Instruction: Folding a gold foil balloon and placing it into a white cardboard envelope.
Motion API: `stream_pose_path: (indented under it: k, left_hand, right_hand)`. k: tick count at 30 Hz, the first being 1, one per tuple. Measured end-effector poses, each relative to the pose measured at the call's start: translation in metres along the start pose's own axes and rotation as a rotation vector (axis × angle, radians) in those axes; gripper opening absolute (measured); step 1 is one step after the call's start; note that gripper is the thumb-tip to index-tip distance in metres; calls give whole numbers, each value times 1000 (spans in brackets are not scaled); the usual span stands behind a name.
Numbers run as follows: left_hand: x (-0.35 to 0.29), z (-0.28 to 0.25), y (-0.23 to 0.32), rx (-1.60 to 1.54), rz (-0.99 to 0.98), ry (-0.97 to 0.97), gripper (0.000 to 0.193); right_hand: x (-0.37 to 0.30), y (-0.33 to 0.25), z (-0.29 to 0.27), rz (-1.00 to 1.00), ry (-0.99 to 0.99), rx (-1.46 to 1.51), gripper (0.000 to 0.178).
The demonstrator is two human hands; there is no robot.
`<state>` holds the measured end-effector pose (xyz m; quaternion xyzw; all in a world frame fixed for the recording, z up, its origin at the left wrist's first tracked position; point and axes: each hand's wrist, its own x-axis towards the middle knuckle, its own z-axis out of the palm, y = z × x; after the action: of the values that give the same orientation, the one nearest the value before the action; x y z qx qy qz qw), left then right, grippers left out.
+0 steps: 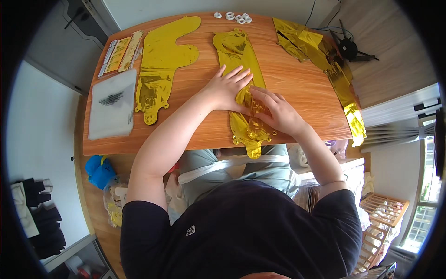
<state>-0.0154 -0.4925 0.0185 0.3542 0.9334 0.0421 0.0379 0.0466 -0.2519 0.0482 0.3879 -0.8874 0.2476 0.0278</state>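
A flat gold foil balloon (246, 60) lies lengthwise on the wooden table in front of me, its tabbed lower end hanging just over the near edge. My left hand (228, 90) rests flat across its middle, fingers spread and pointing away from me. Just right of it, my right hand (278, 111) holds a crumpled part of the foil between curled fingers and thumb. The fingers partly hide that part. To the left, a larger flat gold foil balloon (162, 56) lies spread out, touched by neither hand.
Several small white rolls (229, 16) sit at the table's far edge. Gold foil (320, 51) drapes along the right side, by a black device with prongs (348, 48). At left lie a translucent plastic bag (111, 116) and printed packets (121, 53). The wooden table (297, 88) ends before my lap.
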Motion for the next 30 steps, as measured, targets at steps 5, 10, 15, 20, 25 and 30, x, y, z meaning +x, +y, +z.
stream_pose_path:
  k: [5,10,15,20,25,30]
  left_hand:
    - [1,2,-4,-69,0,-1,119]
    - [5,12,-12,-128,-15,11,110]
    - [2,7,-5,-41,7,19,107]
    - [0,6,-6,-38,16,31,107]
    - [1,6,-6,-28,15,26,107]
    - [2,5,-4,-36,5,15,108]
  right_hand:
    - [-1,0,-1,29,-18,2,73]
    - [1,3,-1,24,-27,1,74]
    - [1,9,1,79,-1,196,65]
    - [3,14,-2,108,20,19,42]
    - [6,10,-7,179,13,-33,43]
    - [16,14,-16,239,-101,-31,61]
